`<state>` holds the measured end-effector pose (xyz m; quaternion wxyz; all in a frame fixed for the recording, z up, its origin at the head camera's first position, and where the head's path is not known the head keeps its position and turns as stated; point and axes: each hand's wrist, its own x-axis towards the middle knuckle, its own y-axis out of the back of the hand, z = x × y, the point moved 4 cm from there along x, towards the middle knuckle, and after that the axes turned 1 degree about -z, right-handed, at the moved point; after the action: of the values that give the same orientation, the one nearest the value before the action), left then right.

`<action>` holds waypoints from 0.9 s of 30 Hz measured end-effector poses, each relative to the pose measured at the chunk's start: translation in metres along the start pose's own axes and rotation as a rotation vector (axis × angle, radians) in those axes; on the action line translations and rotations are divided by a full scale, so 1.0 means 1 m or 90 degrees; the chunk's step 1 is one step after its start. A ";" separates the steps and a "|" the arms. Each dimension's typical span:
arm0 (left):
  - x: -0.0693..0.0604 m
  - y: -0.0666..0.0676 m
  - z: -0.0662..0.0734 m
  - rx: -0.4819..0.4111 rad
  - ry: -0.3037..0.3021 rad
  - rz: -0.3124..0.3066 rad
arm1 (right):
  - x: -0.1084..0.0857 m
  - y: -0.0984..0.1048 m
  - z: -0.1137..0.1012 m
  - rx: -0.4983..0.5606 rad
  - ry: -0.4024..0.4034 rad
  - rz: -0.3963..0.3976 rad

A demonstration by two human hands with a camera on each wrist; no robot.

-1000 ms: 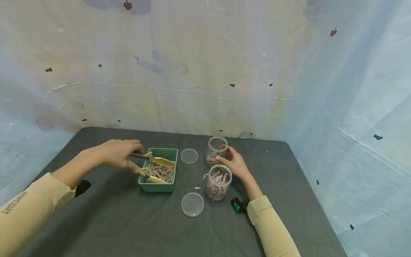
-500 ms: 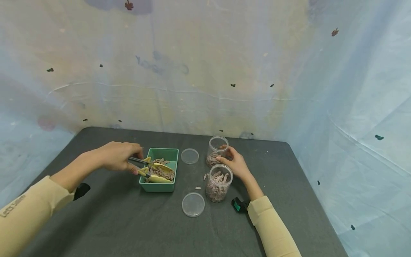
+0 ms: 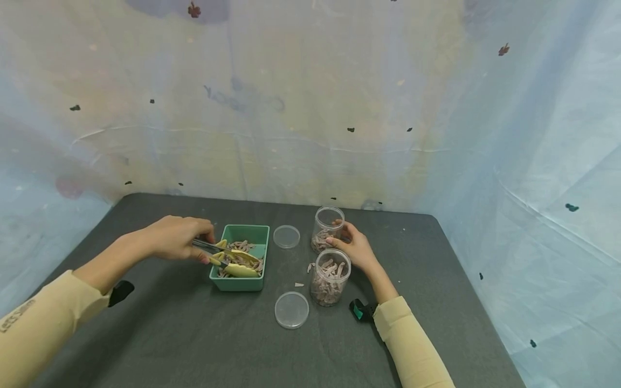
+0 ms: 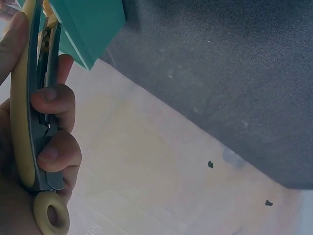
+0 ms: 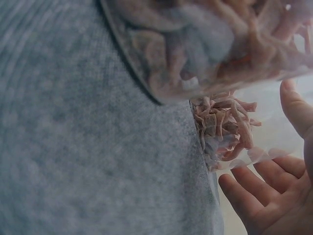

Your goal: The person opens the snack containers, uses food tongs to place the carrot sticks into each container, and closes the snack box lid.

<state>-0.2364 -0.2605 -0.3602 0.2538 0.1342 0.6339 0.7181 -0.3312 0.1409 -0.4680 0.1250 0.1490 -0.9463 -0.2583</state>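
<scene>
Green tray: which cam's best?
Head. It shows nearly the whole green tray, open top and strips included; only the tongs cover parts. Left wrist catches just a cropped green section at the top edge, contents out of sight. Right wrist doesn't show it.

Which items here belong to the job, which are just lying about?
In use:
- yellow-tipped tongs, in left hand
- green tray and its strips
- far jar, in right hand
- near jar, likely: holds strips too

Lying about:
- far lid, near lid (probably the jars')
- stray strip beside near jar
</scene>
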 end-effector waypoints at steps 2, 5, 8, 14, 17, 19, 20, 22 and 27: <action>-0.001 0.000 0.001 -0.001 0.000 0.004 | 0.000 0.000 0.000 0.001 0.001 -0.001; -0.002 0.001 0.001 -0.001 0.002 0.009 | 0.000 -0.001 0.000 0.004 0.000 0.000; -0.003 0.001 0.001 -0.007 0.005 0.013 | 0.000 0.000 0.001 0.002 0.003 0.003; -0.004 0.001 -0.003 -0.015 0.017 0.020 | 0.001 0.000 0.002 0.008 0.004 0.004; -0.005 0.002 -0.005 -0.017 0.024 0.024 | 0.001 0.000 0.003 0.008 0.003 0.006; -0.006 0.003 -0.006 -0.019 0.028 0.029 | 0.000 0.000 0.003 0.006 0.002 0.007; -0.007 0.004 -0.007 -0.020 0.030 0.031 | 0.000 0.000 0.003 0.004 0.002 0.007; -0.007 0.004 -0.009 -0.021 0.035 0.034 | 0.000 0.000 0.003 0.000 0.003 0.007; -0.009 0.005 -0.013 -0.022 0.050 0.040 | -0.001 0.001 0.002 -0.006 0.001 0.008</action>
<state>-0.2368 -0.2766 -0.3560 0.2082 0.1216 0.6266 0.7412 -0.3312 0.1425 -0.4694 0.1283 0.1428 -0.9458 -0.2620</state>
